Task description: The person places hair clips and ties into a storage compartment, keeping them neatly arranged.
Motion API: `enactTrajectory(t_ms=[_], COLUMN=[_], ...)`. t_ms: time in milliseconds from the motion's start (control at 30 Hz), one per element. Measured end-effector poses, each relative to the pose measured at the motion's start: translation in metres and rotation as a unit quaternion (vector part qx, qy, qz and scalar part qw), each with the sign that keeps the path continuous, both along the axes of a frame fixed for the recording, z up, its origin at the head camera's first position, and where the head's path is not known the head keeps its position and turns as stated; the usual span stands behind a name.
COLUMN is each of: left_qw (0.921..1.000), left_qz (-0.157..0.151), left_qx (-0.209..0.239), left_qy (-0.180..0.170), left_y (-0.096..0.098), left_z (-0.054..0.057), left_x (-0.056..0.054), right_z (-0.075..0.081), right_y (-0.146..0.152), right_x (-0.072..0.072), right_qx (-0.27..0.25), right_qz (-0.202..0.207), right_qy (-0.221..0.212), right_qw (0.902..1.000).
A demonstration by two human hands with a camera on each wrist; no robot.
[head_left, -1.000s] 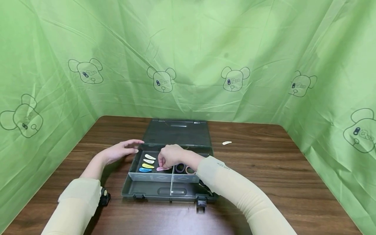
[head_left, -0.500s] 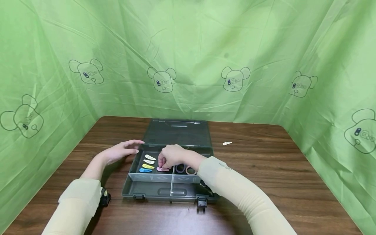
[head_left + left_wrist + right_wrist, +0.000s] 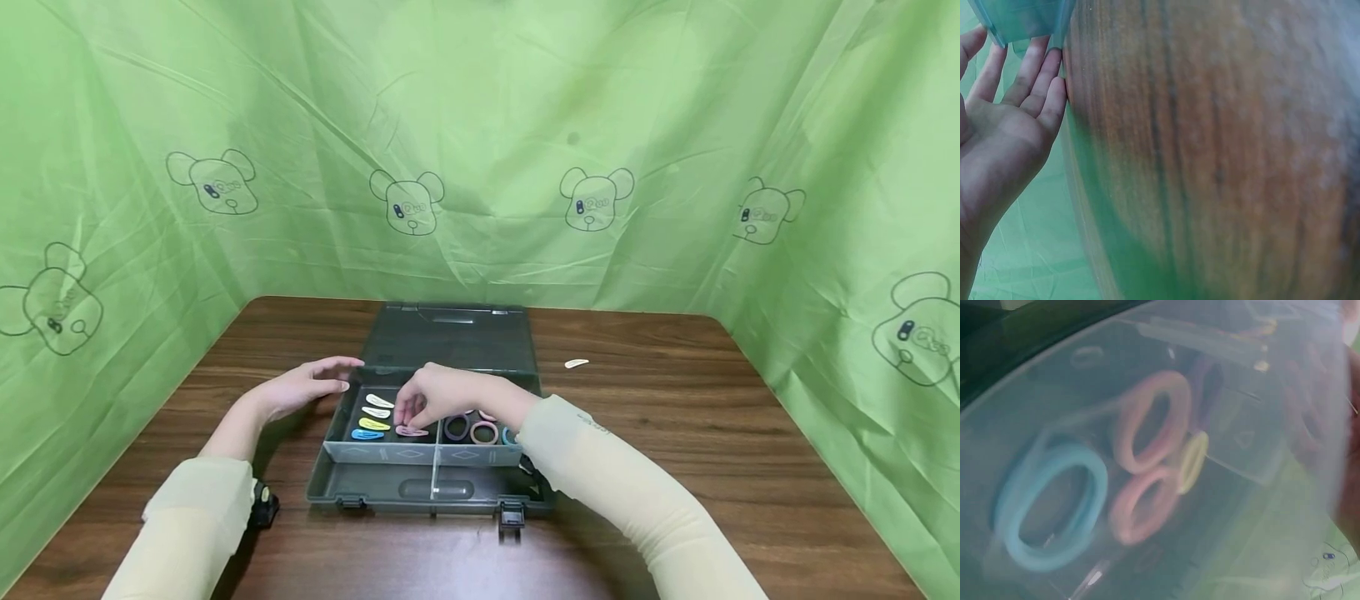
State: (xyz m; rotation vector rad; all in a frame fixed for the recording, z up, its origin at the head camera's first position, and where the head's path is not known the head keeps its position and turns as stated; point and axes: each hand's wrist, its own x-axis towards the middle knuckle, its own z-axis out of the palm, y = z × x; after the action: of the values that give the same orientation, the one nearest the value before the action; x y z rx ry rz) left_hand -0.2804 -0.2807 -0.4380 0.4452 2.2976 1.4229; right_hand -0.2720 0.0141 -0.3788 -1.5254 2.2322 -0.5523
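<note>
A dark see-through plastic box lies open, split into compartments. In its left one, two white snap hair clips, a yellow clip and a blue clip form a column. Just right of them, a pink hair clip lies flat on the bottom. My right hand hovers over this pink clip with loosely bent fingers, the tips a little above it. My left hand, fingers extended, touches the box's left side; the left wrist view shows its palm and fingertips against the wall.
The right compartment holds several ring-shaped hair ties, among them a dark purple one and a blue one. Behind lies the folded-back lid. Another white clip is on the wooden table, right of the box. Green cloth surrounds the table.
My right fingers have let go of the pink clip and drawn slightly up and left. The clip stays where it was in the box. My left hand has not moved.
</note>
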Motion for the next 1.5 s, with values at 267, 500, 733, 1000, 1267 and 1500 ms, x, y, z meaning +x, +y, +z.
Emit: enactTrajectory(t_ms=[267, 500, 733, 1000, 1267, 1500], left_qw=[1.0, 0.9999, 0.9999, 1.0, 0.9999, 1.0], left_qz=[-0.005, -0.009, -0.012, -0.008, -0.008, -0.006], left_qx=[0.006, 0.002, 0.004, 0.002, -0.004, 0.001], left_qy=[-0.003, 0.003, 0.002, 0.002, 0.007, 0.006], left_y=[-0.004, -0.005, -0.003, -0.003, -0.003, -0.004], left_z=[-0.003, -0.005, -0.003, -0.001, -0.002, -0.004], left_x=[-0.001, -0.003, -0.005, -0.007, -0.005, -0.005], right_z=[0.017, 0.033, 0.056, 0.077, 0.084, 0.077], right_y=[0.021, 0.048, 0.083, 0.123, 0.158, 0.186], right_x=[0.005, 0.01, 0.014, 0.013, 0.013, 0.007], right_qx=[-0.029, -0.054, -0.076, -0.116, -0.165, -0.189], right_qz=[0.022, 0.016, -0.001, -0.032, -0.101, -0.178], right_qy=[0.017, 0.033, 0.04, 0.065, 0.053, 0.109], right_qw=[0.9992, 0.9979, 0.9963, 0.9906, 0.9797, 0.9596])
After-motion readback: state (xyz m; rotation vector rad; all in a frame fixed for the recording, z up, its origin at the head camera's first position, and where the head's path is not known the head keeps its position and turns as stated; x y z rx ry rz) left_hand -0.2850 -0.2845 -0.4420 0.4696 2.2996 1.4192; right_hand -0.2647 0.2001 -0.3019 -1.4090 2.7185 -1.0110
